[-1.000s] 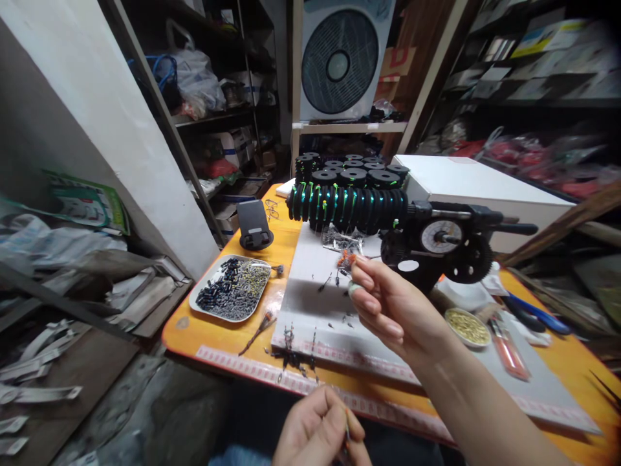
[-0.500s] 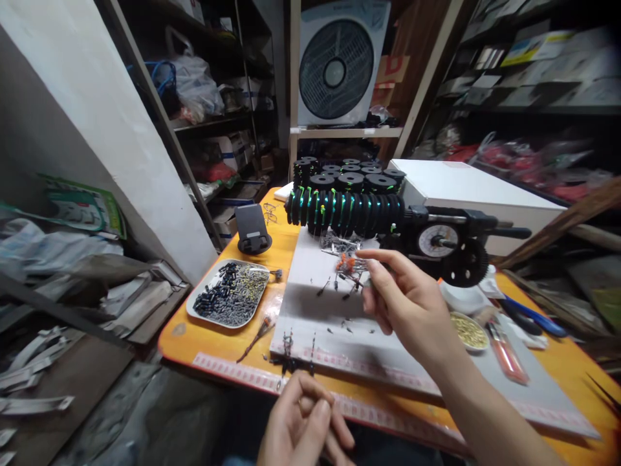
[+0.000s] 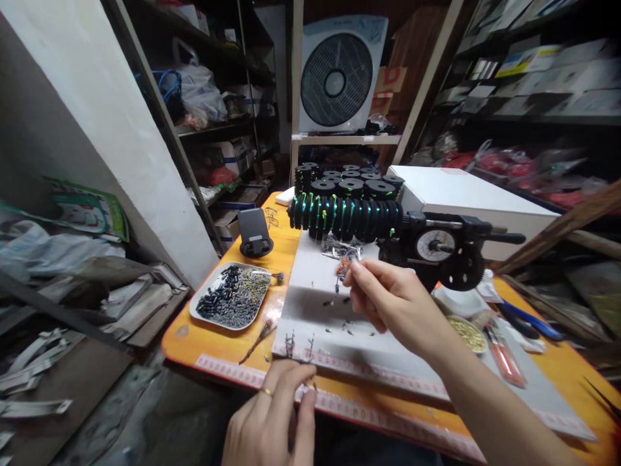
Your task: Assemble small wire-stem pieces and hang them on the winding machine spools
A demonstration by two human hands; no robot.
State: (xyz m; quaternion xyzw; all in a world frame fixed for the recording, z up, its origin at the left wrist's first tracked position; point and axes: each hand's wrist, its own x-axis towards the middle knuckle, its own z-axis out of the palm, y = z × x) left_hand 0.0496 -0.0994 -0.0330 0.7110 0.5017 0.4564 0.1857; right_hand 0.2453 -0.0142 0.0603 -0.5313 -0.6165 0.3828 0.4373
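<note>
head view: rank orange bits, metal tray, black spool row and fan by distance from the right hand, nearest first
1. orange bits, by the fingertips of the right hand
2. black spool row, just behind
3. metal tray, left
4. fan, back shelf

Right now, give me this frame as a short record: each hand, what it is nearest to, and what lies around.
left hand: at the near edge of the white board, fingertips by small dark parts; grip unclear
right hand: over the board, fingertips by orange pieces
behind: row of black spools on a winder
left of board: tray of small parts
right: bowl of brass-coloured bits
</note>
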